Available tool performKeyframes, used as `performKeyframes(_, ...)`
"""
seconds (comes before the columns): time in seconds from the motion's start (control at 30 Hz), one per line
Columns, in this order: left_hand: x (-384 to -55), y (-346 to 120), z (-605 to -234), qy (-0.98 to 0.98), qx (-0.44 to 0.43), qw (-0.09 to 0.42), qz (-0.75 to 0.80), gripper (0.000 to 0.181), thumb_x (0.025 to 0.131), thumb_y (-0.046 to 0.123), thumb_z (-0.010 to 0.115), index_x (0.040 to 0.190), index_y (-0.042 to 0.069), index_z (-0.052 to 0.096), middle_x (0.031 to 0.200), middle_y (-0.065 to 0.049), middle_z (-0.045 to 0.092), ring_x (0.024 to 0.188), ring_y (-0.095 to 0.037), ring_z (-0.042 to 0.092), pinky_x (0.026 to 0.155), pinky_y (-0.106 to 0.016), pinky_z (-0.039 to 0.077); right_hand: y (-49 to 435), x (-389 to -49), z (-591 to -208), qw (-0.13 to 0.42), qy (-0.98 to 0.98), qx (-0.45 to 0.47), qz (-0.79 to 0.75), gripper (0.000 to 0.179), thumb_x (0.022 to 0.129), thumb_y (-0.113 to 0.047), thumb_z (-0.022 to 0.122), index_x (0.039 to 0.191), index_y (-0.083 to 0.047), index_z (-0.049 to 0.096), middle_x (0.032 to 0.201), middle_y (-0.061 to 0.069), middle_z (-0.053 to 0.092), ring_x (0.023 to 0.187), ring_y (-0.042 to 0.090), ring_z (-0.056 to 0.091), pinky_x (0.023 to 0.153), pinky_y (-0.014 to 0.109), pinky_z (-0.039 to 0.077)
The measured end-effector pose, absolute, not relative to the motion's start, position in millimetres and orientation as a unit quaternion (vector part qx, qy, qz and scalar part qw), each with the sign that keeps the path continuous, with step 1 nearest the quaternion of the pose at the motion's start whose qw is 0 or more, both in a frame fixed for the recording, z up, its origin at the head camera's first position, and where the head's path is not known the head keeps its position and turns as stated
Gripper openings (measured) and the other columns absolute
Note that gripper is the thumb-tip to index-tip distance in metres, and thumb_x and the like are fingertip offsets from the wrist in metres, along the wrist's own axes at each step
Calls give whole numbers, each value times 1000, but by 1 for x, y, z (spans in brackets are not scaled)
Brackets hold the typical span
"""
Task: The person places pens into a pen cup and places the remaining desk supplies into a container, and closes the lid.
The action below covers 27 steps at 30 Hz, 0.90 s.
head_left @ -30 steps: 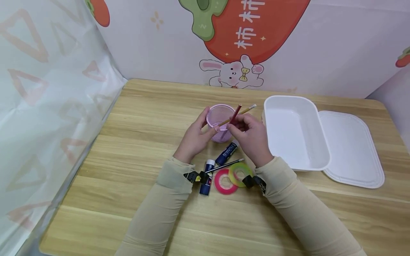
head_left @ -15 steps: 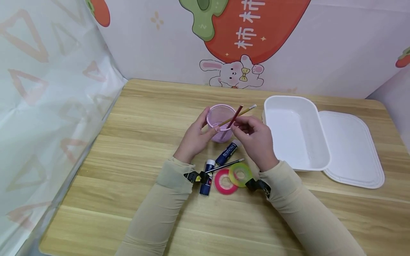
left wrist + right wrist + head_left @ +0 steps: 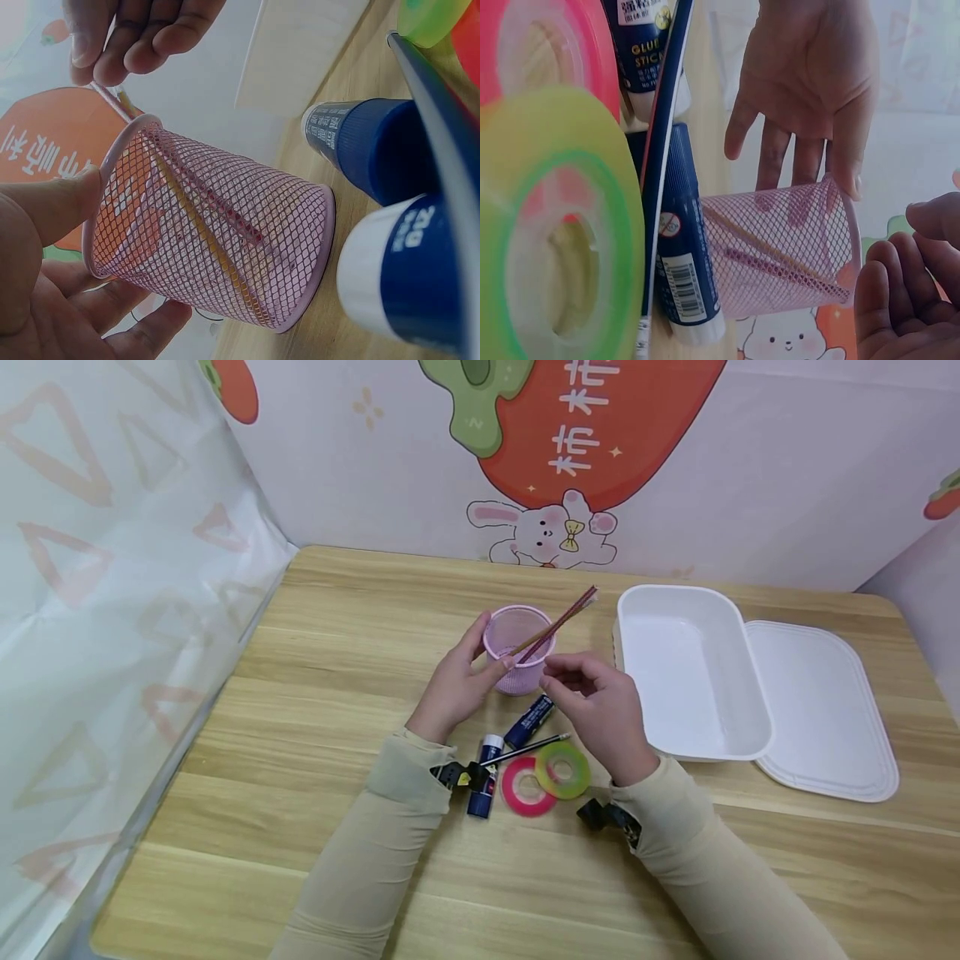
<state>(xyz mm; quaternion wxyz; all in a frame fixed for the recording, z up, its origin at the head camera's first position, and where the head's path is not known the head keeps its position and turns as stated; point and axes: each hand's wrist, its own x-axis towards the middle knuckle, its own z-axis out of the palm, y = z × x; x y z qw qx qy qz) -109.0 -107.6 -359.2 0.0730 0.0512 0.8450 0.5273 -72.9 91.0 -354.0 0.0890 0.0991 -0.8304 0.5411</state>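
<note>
A pink mesh pen cup [image 3: 517, 680] stands upright on the table, and my left hand [image 3: 456, 683] grips its left side, thumb at the rim and fingers around the wall. Inside lean a red pencil [image 3: 579, 602] and a yellow pencil [image 3: 528, 644], crossing; the left wrist view shows their lower parts through the mesh. Just right of the cup, my right hand [image 3: 603, 710] has loosely bent fingers with nothing between them. Below the hands lie two blue glue sticks [image 3: 528, 722], a dark pencil [image 3: 534, 746], a pink tape roll [image 3: 516, 795] and an overlapping yellow-green tape roll [image 3: 579, 770].
To the right of my right hand stands a white plastic box [image 3: 759, 714], with nothing seen inside. Its flat white lid [image 3: 832, 718] lies beside it on the wooden table [image 3: 315, 693]. A printed cloth wall [image 3: 360, 477] rises behind the table's far edge.
My right hand has let go of the red pencil and drawn back slightly down and right. The red pencil now leans in the cup beside the yellow one. The left hand stays put.
</note>
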Motion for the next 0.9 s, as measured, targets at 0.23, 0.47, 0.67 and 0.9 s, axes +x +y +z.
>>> performKeyframes(0.23, -109, -106, -359, 844, 47, 77, 529, 78, 99, 33, 65, 162, 20, 21, 162, -5, 34, 144, -27, 39, 115, -50, 35, 92, -65, -357, 72, -830, 98, 545, 20, 91, -10, 75, 110, -2, 74, 105, 5, 74, 88, 15, 66, 77, 18, 54)
performKeyframes(0.47, -109, -106, -358, 845, 56, 73, 526, 77, 99, 32, 65, 161, 16, 22, 161, -7, 34, 144, -29, 39, 115, -49, 34, 91, -60, -361, 47, -829, 110, 547, 22, 90, -9, 76, 110, -2, 74, 105, 5, 73, 89, 16, 66, 78, 20, 56)
performKeyframes(0.67, -109, -106, -359, 848, 52, 72, 522, 77, 99, 32, 64, 162, 17, 22, 160, -8, 36, 143, -29, 40, 115, -51, 35, 90, -56, -363, 34, -825, 128, 549, 18, 89, -5, 76, 107, -4, 75, 100, 6, 74, 89, 16, 67, 80, 24, 56)
performKeyframes(0.9, -108, -108, -360, 849, 57, 68, 521, 78, 99, 31, 65, 161, 16, 22, 158, -10, 40, 143, -30, 40, 114, -51, 35, 87, -49, -369, 3, -828, 142, 542, 19, 88, -3, 77, 106, -2, 74, 99, 5, 73, 89, 16, 66, 82, 33, 58)
